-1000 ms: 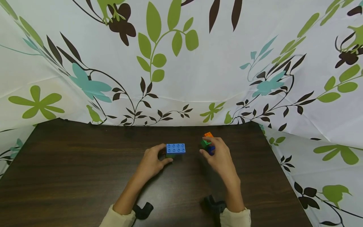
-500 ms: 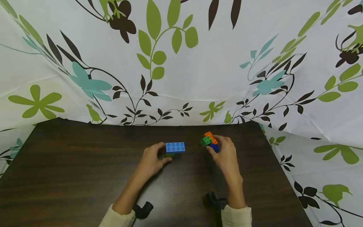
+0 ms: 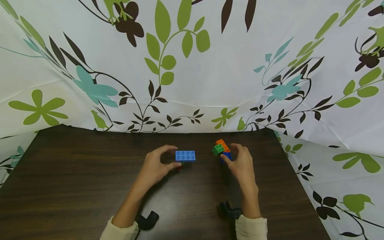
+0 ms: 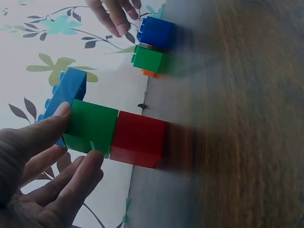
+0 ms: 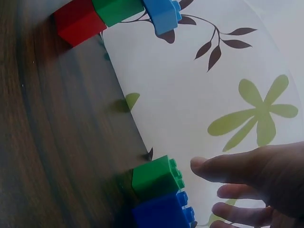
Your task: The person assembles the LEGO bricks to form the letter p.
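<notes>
On the table's middle stands a stack with a red brick (image 4: 138, 138) at the bottom, a green brick (image 4: 92, 126) above it and a light blue eight-stud brick (image 3: 185, 156) on top. My left hand (image 3: 155, 166) straddles the left end of the blue brick, thumb in front and index finger behind. To the right, a green brick (image 3: 218, 149), an orange brick (image 3: 223, 144) and a dark blue brick (image 5: 163, 211) stand close together. My right hand (image 3: 241, 165) is spread beside them, and its thumb is apart from the green brick in the right wrist view.
A dark wooden table (image 3: 90, 186) lies under everything. Behind it hangs a white cloth (image 3: 222, 73) printed with leaves and flowers. Dark wrist mounts (image 3: 147, 220) sit by both sleeves.
My left hand has shifted left and its fingers have moved from the green brick up to the blue one. My right hand has drawn off to the right, leaving the coloured bricks uncovered.
</notes>
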`<state>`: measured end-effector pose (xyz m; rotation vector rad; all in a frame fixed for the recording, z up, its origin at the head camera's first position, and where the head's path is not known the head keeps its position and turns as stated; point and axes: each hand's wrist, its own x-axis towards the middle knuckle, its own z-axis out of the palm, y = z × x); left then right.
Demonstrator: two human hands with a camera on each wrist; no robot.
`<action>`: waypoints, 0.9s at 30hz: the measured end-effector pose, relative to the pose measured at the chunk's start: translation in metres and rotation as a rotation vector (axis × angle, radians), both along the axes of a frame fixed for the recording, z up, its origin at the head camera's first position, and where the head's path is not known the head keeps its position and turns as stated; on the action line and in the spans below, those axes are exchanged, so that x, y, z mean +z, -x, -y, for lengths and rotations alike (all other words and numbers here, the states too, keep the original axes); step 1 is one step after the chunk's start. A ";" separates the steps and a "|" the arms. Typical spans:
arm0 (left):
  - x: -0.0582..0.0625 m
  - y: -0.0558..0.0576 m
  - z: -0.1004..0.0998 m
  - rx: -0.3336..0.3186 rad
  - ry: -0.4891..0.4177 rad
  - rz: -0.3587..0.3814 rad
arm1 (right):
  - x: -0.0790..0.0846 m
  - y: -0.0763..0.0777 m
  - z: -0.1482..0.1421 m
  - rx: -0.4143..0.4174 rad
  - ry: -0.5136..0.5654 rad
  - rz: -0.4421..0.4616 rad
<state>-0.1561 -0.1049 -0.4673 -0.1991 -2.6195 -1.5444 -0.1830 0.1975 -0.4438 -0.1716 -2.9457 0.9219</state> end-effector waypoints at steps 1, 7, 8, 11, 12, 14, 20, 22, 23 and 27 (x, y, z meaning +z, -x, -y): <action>0.001 0.000 0.000 -0.001 -0.008 -0.002 | -0.001 0.000 -0.001 -0.005 0.001 0.007; 0.005 -0.002 -0.001 -0.013 -0.039 -0.005 | -0.003 0.001 -0.005 -0.018 0.009 0.040; 0.005 -0.002 -0.001 -0.016 -0.041 -0.007 | -0.004 0.001 -0.006 -0.019 0.009 0.049; 0.005 -0.002 -0.001 -0.018 -0.045 -0.011 | -0.006 0.003 -0.009 -0.012 0.007 0.072; 0.005 -0.002 -0.001 -0.016 -0.044 -0.010 | -0.007 0.003 -0.010 -0.011 0.009 0.079; 0.005 -0.001 -0.001 -0.012 -0.046 -0.008 | -0.009 0.004 -0.013 -0.007 0.012 0.093; 0.005 -0.001 -0.001 -0.003 -0.050 -0.006 | -0.014 0.006 -0.019 -0.011 0.026 0.131; 0.005 -0.002 -0.001 0.000 -0.049 -0.002 | -0.016 0.006 -0.021 -0.012 0.031 0.138; 0.005 -0.002 -0.002 0.001 -0.050 0.000 | -0.017 0.005 -0.021 -0.013 0.033 0.138; 0.004 -0.002 -0.002 0.003 -0.051 0.010 | -0.021 0.006 -0.021 -0.015 0.039 0.122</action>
